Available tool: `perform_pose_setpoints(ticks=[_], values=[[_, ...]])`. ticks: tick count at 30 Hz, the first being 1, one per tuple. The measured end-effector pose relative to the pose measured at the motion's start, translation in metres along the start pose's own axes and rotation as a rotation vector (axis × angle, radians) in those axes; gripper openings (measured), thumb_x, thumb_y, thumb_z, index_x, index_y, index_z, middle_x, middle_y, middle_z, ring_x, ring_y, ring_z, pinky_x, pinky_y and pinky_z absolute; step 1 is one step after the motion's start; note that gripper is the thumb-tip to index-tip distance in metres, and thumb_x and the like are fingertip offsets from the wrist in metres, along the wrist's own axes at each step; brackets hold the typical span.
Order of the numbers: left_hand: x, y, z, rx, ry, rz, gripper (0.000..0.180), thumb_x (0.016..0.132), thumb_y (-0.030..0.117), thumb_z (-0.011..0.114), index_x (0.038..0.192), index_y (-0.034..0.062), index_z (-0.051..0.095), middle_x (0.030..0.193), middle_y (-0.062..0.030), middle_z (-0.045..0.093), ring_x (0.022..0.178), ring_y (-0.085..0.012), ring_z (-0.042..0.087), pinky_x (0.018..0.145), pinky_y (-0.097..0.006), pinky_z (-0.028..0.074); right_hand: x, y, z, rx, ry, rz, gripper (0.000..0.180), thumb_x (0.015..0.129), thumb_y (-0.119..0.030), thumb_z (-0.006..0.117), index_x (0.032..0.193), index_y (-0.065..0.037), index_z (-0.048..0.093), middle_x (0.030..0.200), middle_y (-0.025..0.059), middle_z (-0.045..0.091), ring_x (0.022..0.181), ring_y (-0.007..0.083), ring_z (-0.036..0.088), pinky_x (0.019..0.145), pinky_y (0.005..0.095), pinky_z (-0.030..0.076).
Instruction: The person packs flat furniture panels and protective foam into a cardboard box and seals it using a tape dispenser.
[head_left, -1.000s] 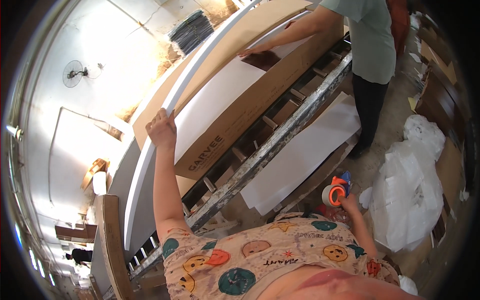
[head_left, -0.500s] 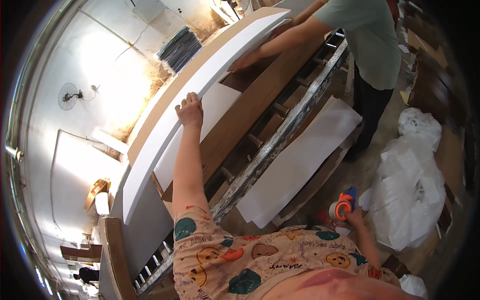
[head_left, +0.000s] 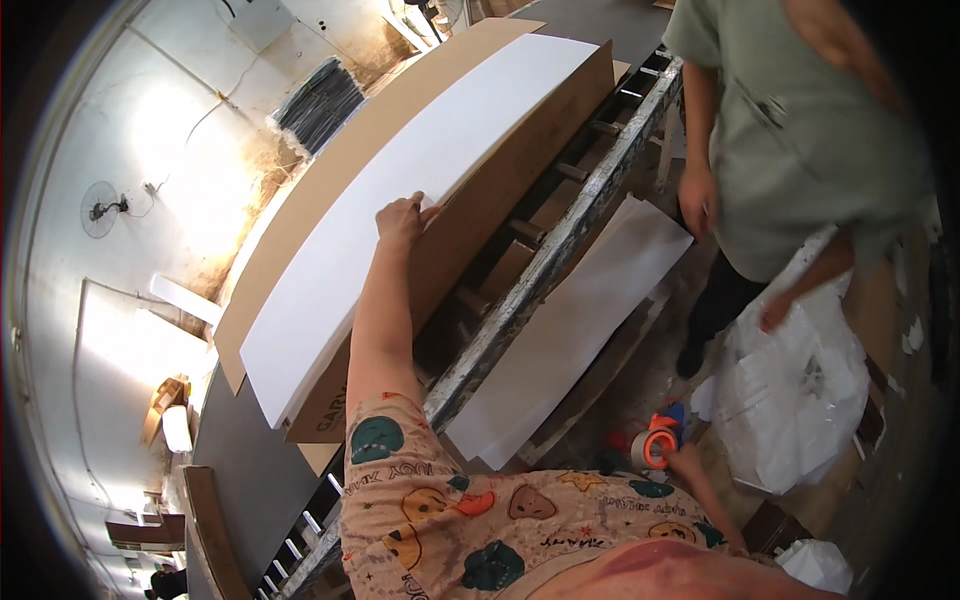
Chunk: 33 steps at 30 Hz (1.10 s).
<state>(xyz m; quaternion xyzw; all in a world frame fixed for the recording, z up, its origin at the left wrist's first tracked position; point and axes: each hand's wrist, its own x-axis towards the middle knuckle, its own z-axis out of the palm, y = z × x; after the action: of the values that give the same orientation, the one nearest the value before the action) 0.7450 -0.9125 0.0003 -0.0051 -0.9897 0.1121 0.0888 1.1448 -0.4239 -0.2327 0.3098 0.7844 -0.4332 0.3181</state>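
Note:
A long brown cardboard box (head_left: pixel 480 235) lies on the roller conveyor, with a white board (head_left: pixel 400 165) lying across its top. My left hand (head_left: pixel 402 218) reaches out to the board's near edge, its fingers bent and closed at the rim of the box. Low on my right side, my right hand (head_left: pixel 684 462) is wrapped around a tape dispenser (head_left: pixel 660 440) with orange and blue parts and a roll of tape. Part of that grip is hidden behind the dispenser.
Across the conveyor's metal rail (head_left: pixel 560 245) stands a co-worker (head_left: pixel 790 150) in a grey-green shirt, arms lowered. Several white sheets (head_left: pixel 590 320) lie below the rail. A large bundle of clear plastic (head_left: pixel 790 390) sits on the floor at right. Dark stacked sheets (head_left: pixel 318 102) stand by the wall.
The white board has come down flat onto the box. The co-worker has let go and moved right, away from the box. My left hand has shifted slightly right along the edge.

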Motion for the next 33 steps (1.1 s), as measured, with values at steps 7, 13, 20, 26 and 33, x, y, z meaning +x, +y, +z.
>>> perform_pose_setpoints(ticks=[7,13,20,26,33], values=[[-0.009,-0.078,0.013,-0.533,0.124,-0.318,0.057,0.086,0.057,0.05,0.121,0.0124,0.058,0.121,-0.0118,0.059,0.113,-0.0304,0.054,0.097,-0.041,0.039,-0.001,-0.066,0.02,-0.124,0.081,-0.149,0.035,0.076,-0.024,0.065,0.096,0.005,0.063,0.082,0.0223,0.066,0.073,0.0304,0.068,0.064,0.0402,0.052],[-0.064,-0.158,0.046,-0.233,-0.331,-0.348,0.094,0.079,0.079,0.028,0.148,0.0168,0.016,0.153,-0.0205,0.004,0.142,-0.0374,-0.001,0.109,-0.059,0.002,-0.003,-0.085,0.094,-0.209,0.178,-0.278,0.033,0.074,-0.023,0.065,0.094,0.004,0.063,0.071,0.0165,0.065,0.061,0.025,0.066,0.054,0.036,0.051],[-0.063,-0.149,0.034,-0.214,-0.263,-0.251,0.091,0.081,0.078,0.027,0.145,0.014,0.028,0.147,-0.0247,0.023,0.137,-0.0405,0.018,0.107,-0.057,0.017,-0.095,-0.213,0.174,-0.065,-0.09,-0.317,0.033,0.073,-0.022,0.061,0.098,0.0,0.062,0.077,0.0143,0.064,0.062,0.021,0.063,0.057,0.0338,0.051],[-0.084,-0.205,0.048,-0.556,-0.198,-0.058,0.082,0.081,0.071,0.043,0.141,0.0155,0.036,0.144,-0.0179,0.033,0.134,-0.0331,0.029,0.106,-0.049,0.026,-0.065,-0.253,0.199,-0.267,-0.138,-0.574,0.037,0.072,-0.023,0.061,0.1,0.001,0.061,0.082,0.0163,0.065,0.076,0.0243,0.064,0.074,0.0348,0.05],[-0.12,-0.222,0.062,-0.417,-0.127,-0.15,0.084,0.081,0.077,0.026,0.147,0.0249,0.024,0.154,-0.0134,0.012,0.142,-0.0345,0.004,0.108,-0.062,-0.001,-0.043,-0.248,0.186,-0.017,-0.261,-0.519,0.03,0.075,-0.015,0.059,0.101,-0.001,0.059,0.074,0.0042,0.06,0.054,0.0105,0.054,0.047,0.0252,0.043]])
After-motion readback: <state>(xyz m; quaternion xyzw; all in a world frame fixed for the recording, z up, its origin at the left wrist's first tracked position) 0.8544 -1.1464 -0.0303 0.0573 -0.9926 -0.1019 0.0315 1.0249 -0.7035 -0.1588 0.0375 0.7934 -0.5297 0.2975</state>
